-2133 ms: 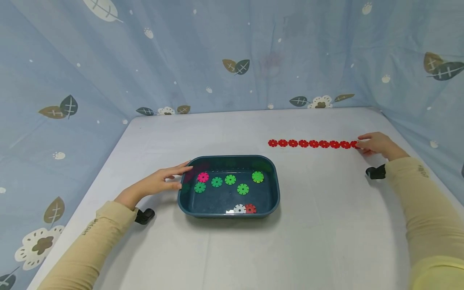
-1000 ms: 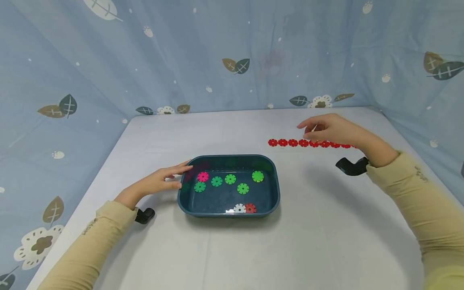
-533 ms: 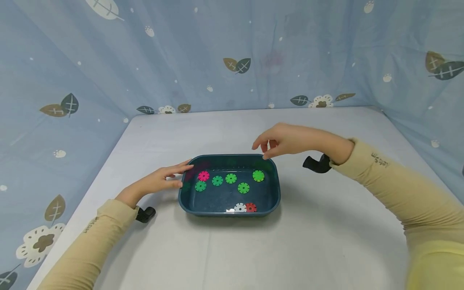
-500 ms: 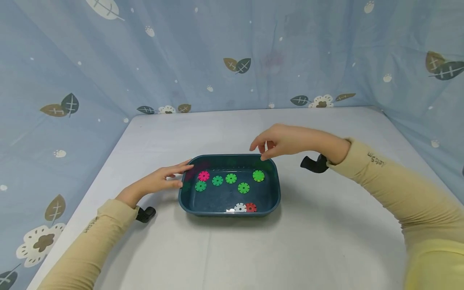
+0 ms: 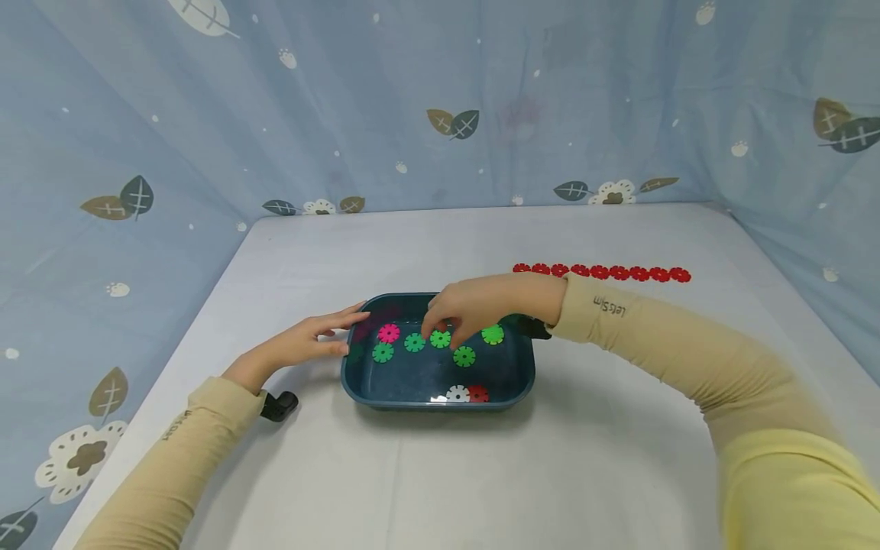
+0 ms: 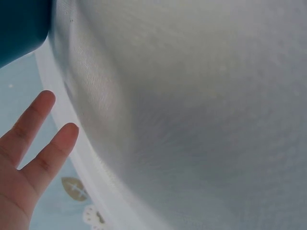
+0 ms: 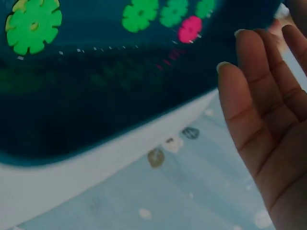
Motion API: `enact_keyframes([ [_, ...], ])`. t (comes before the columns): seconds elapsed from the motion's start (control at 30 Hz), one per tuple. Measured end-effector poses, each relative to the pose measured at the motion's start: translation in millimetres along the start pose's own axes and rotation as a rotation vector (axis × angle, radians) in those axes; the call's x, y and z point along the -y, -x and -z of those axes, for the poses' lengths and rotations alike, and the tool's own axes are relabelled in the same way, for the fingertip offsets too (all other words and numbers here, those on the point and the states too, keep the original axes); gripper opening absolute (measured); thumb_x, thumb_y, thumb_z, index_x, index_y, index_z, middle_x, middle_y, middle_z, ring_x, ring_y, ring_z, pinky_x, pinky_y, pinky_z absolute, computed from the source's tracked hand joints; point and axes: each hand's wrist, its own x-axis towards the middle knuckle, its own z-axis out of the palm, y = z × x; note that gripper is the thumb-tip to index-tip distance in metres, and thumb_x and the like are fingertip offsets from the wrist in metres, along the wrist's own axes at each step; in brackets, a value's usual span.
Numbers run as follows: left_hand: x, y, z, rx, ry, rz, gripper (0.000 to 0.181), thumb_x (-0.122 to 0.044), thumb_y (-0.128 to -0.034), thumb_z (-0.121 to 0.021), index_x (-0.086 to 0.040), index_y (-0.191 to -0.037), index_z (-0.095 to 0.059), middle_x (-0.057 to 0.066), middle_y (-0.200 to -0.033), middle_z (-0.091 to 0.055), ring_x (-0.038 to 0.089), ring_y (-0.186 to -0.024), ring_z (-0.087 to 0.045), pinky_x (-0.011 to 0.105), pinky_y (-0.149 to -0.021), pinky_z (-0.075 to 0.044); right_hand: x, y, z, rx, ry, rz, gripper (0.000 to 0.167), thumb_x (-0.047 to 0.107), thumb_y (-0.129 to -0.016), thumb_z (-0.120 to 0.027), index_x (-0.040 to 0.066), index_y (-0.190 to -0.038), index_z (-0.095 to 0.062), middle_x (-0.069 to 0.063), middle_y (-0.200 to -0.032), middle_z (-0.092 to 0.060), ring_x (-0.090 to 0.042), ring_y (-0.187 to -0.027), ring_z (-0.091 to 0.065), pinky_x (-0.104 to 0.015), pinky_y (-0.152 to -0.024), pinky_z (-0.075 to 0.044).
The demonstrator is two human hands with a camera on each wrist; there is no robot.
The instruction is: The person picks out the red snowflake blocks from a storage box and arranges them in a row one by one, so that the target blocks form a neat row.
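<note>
A dark teal tray [image 5: 440, 406] holds several notched plastic discs: a pink disc [image 5: 389, 333], several green discs [image 5: 464, 357], a white disc [image 5: 457, 393] and a red disc [image 5: 479, 393]. My left hand [image 5: 292, 345] rests its straight fingers on the tray's left rim. Over the tray, my right hand [image 5: 474, 304] hangs with bent fingers above the green discs, thumb and fingertips apart and nothing between them. The right wrist view also shows that hand [image 7: 273, 110] near the tray wall, holding nothing.
Behind the right forearm, a straight row of red discs [image 5: 619, 273] lies on the white-covered table [image 5: 385, 244]; the sleeve partly covers its left end. A blue patterned curtain [image 5: 357, 114] surrounds the table's back and sides.
My right hand has let go of the disc at the row's right end and travelled left, over the row, to above the tray. The left hand stays on the rim.
</note>
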Motion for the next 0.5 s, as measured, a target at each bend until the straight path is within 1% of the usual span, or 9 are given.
enact_keyframes([
  [0.17,1.0,-0.6,-1.0,0.005,0.009,-0.003,0.058,-0.013,-0.0899,-0.056,-0.014,-0.143,-0.033,0.012,-0.153,-0.015,0.038,-0.135,-0.023,0.059,-0.097,-0.031,-1.9,-16.7,-10.1,0.089,-0.001,-0.003,0.043,0.015,-0.083,-0.068,0.009,-0.124,-0.056,-0.009,-0.101,-0.059,-0.014,-0.085,-0.054,-0.022,-0.076,-0.047],
  [0.23,1.3,-0.6,-1.0,0.003,0.005,-0.004,0.058,-0.013,-0.0898,-0.056,-0.014,-0.143,-0.033,0.012,-0.152,-0.016,0.038,-0.135,-0.024,0.059,-0.097,-0.031,-1.5,-21.6,-13.4,0.125,0.012,-0.009,0.046,0.017,-0.083,-0.067,0.01,-0.126,-0.054,-0.011,-0.104,-0.059,-0.014,-0.087,-0.053,-0.023,-0.077,-0.046],
  [0.27,1.4,-0.5,-0.8,0.002,0.003,-0.004,0.058,-0.013,-0.0898,-0.056,-0.014,-0.143,-0.033,0.012,-0.152,-0.016,0.038,-0.135,-0.024,0.059,-0.097,-0.032,-1.3,-23.6,-15.1,0.139,0.026,-0.013,0.047,0.017,-0.083,-0.067,0.011,-0.127,-0.053,-0.011,-0.104,-0.059,-0.014,-0.088,-0.052,-0.024,-0.077,-0.046],
  [0.37,2.2,-0.5,-0.4,0.001,-0.005,-0.008,0.058,-0.014,-0.0897,-0.057,-0.014,-0.143,-0.033,0.012,-0.152,-0.016,0.038,-0.135,-0.023,0.058,-0.096,-0.032,-1.4,-29.1,-20.4,0.183,0.061,-0.039,0.048,0.021,-0.082,-0.069,0.014,-0.126,-0.051,-0.006,-0.095,-0.059,-0.012,-0.084,-0.051,-0.024,-0.075,-0.045],
  [0.5,2.3,0.0,-0.2,-0.001,-0.013,-0.011,0.058,-0.014,-0.0895,-0.057,-0.013,-0.143,-0.034,0.012,-0.152,-0.016,0.037,-0.135,-0.023,0.057,-0.095,-0.033,-3.4,-36.5,-28.8,0.255,0.114,-0.078,0.042,0.027,-0.079,-0.071,0.016,-0.116,-0.053,0.001,-0.089,-0.058,-0.011,-0.078,-0.051,-0.022,-0.069,-0.045],
])
